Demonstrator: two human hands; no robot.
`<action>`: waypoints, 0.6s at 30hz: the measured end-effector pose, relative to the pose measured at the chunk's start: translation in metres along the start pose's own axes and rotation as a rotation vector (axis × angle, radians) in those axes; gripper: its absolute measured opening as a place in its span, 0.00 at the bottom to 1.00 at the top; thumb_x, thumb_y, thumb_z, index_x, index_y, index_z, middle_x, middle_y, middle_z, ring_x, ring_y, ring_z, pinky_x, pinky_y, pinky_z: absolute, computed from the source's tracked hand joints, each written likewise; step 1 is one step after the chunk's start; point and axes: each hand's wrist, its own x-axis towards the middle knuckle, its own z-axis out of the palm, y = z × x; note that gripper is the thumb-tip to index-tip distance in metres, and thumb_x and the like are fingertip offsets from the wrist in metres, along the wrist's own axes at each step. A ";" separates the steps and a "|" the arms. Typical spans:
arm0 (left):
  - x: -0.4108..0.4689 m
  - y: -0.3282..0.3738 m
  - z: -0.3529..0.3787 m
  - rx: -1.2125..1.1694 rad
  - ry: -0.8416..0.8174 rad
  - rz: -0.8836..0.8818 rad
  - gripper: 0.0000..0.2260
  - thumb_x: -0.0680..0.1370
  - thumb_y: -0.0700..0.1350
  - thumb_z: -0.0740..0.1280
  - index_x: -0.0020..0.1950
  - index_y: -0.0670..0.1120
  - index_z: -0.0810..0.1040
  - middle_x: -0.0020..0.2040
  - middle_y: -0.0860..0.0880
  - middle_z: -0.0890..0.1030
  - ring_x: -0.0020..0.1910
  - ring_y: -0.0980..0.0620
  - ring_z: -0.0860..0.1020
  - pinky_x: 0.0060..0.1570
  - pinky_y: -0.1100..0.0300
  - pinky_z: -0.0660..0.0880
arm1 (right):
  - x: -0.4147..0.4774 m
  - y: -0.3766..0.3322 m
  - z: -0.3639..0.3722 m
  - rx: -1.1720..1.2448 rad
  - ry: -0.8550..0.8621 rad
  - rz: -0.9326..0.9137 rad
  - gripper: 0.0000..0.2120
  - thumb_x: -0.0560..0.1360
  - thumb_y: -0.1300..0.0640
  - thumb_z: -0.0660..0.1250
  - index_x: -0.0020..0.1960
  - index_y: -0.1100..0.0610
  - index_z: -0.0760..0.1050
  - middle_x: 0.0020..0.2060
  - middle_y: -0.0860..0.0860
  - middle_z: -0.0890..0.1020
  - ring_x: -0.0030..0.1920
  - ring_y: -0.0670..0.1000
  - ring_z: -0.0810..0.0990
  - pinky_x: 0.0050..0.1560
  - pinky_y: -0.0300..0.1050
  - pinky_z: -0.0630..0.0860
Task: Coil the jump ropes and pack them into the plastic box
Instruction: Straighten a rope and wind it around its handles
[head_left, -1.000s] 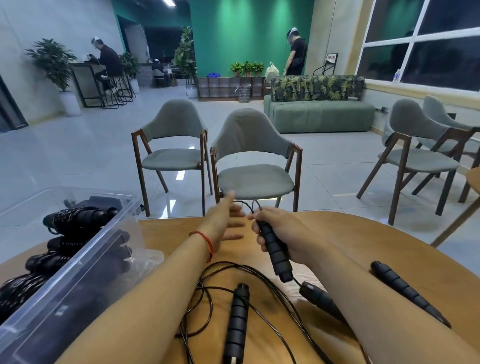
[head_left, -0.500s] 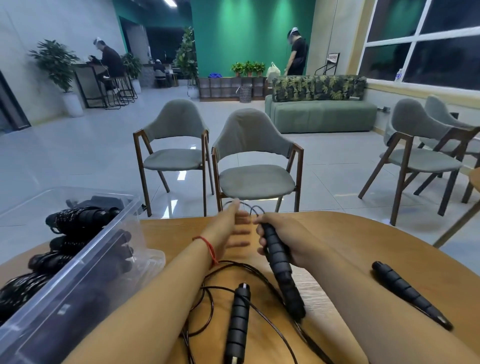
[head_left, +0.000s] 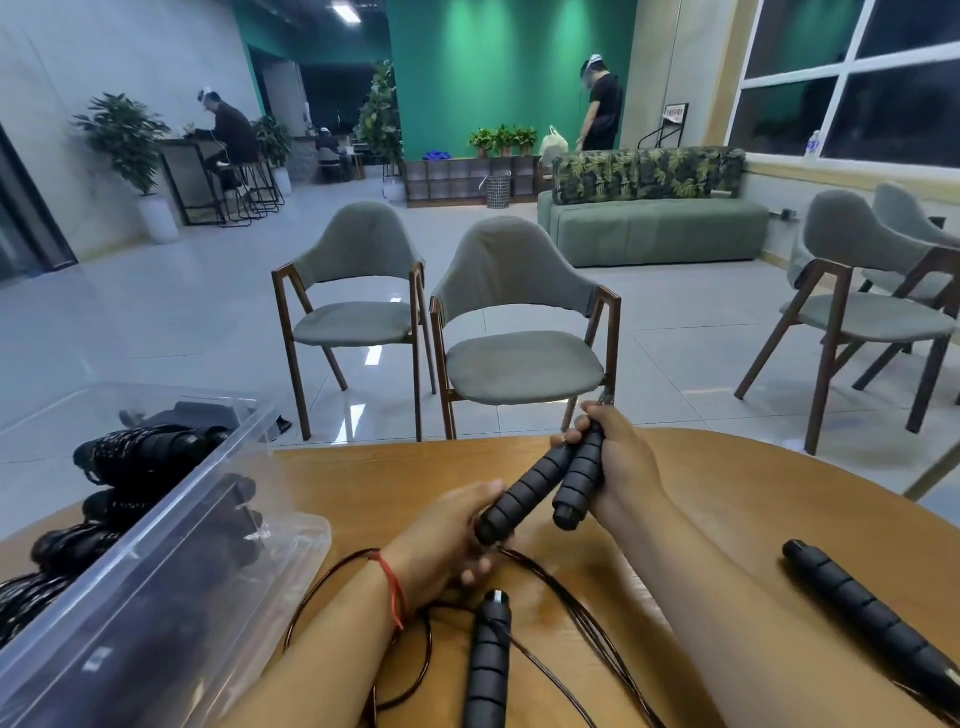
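Observation:
My right hand grips two black foam jump-rope handles side by side near their tops: one points down, the other slants toward my left hand, which holds its lower end. Thin dark rope trails from under my hands across the wooden table. A third handle lies upright below my left hand, and a fourth lies at the right. The clear plastic box at the left holds several coiled black ropes.
The box lid lies under the box's right side. Two grey chairs stand just beyond the table's far edge, more chairs at the right. People are far off in the room.
My right hand has lifted and moved right, now holding two handles together. My left hand has drawn back from the table's far edge and taken the lower end of one handle.

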 end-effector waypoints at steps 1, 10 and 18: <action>0.002 -0.003 -0.003 0.028 -0.010 -0.020 0.27 0.83 0.64 0.62 0.67 0.41 0.76 0.40 0.47 0.79 0.29 0.53 0.70 0.24 0.64 0.65 | 0.004 0.000 -0.003 0.052 0.017 -0.012 0.05 0.82 0.62 0.67 0.56 0.58 0.72 0.36 0.51 0.77 0.32 0.49 0.76 0.47 0.52 0.83; 0.011 -0.013 0.003 0.083 0.181 0.022 0.26 0.85 0.67 0.54 0.44 0.47 0.74 0.31 0.51 0.73 0.24 0.54 0.67 0.24 0.62 0.64 | 0.023 0.017 -0.019 0.144 0.183 -0.131 0.04 0.82 0.62 0.66 0.54 0.56 0.71 0.34 0.49 0.74 0.30 0.48 0.72 0.38 0.45 0.78; 0.015 -0.027 -0.001 0.018 0.143 0.133 0.20 0.85 0.60 0.61 0.64 0.44 0.77 0.46 0.43 0.81 0.31 0.49 0.75 0.23 0.61 0.71 | 0.016 0.011 -0.019 0.106 0.181 -0.149 0.04 0.83 0.61 0.67 0.56 0.57 0.73 0.34 0.49 0.74 0.30 0.47 0.72 0.39 0.45 0.80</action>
